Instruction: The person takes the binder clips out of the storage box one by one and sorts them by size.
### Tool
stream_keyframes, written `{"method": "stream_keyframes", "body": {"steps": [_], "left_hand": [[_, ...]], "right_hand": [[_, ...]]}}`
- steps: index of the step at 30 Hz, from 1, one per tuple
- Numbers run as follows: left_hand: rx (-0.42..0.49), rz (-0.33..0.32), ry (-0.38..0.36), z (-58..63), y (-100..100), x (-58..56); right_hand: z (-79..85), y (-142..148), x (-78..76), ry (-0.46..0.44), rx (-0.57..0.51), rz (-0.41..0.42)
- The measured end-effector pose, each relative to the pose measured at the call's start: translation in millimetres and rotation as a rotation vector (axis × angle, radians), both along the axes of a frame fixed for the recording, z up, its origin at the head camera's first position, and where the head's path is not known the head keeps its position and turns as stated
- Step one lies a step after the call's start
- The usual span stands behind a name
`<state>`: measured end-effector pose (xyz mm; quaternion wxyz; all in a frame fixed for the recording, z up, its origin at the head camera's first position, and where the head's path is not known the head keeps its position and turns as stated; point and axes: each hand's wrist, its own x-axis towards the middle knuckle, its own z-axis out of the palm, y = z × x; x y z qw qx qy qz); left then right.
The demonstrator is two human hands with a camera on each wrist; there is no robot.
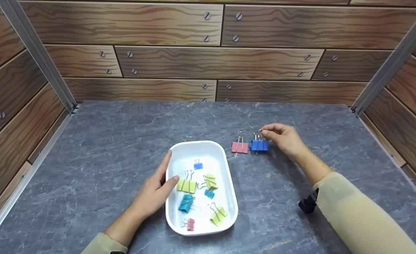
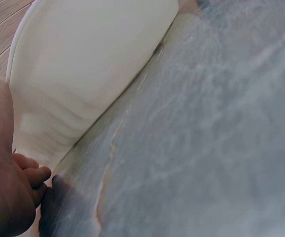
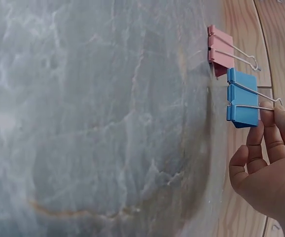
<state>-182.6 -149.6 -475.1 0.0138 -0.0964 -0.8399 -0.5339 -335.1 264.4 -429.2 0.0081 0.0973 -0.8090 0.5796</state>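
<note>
My right hand (image 1: pixel 284 139) pinches the wire handles of a large blue binder clip (image 1: pixel 259 145) between thumb and fingertips. In the right wrist view the same blue clip (image 3: pixel 242 98) shows its wire arms running to the fingertips. A pink binder clip (image 1: pixel 239 147) sits just left of it on the table. My left hand (image 1: pixel 155 190) grips the left side of a white plastic tray (image 1: pixel 231 197), its thumb over the rim and its fingers along the outer wall. The left wrist view shows the tray's outer wall (image 2: pixel 93 54) close up beside the hand.
Inside the tray lie several binder clips: yellow ones (image 1: pixel 186 186), teal ones (image 1: pixel 185 203), a small blue one (image 1: pixel 198 165) and a small pink one (image 1: pixel 190 224). The grey marbled table (image 1: pixel 123 134) is bounded by wood-patterned walls (image 1: pixel 158 60) and metal corner posts (image 1: pixel 38 53).
</note>
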Motion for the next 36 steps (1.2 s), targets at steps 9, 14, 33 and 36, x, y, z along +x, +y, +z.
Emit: {"method": "stream_keyframes", "body": {"steps": [9,14,33,36], "left_hand": [[0.009,-0.01,0.001,-0.1,0.2,0.5],[0.009,-0.01,0.005,0.4,0.1,0.6],[0.007,-0.009,0.008,-0.9,-0.2,-0.3],[0.007,-0.006,0.005,-0.3,1.0,-0.6]], "right_hand": [[-9.3,-0.3,-2.4,-0.066,-0.032,-0.006],[-10.4,0.3,-1.7,-0.079,-0.044,-0.011],[-14.0,5.9,-2.6,-0.091,0.045,-0.005],[-12.1,9.0,-1.6,-0.101,0.064,-0.001]]}}
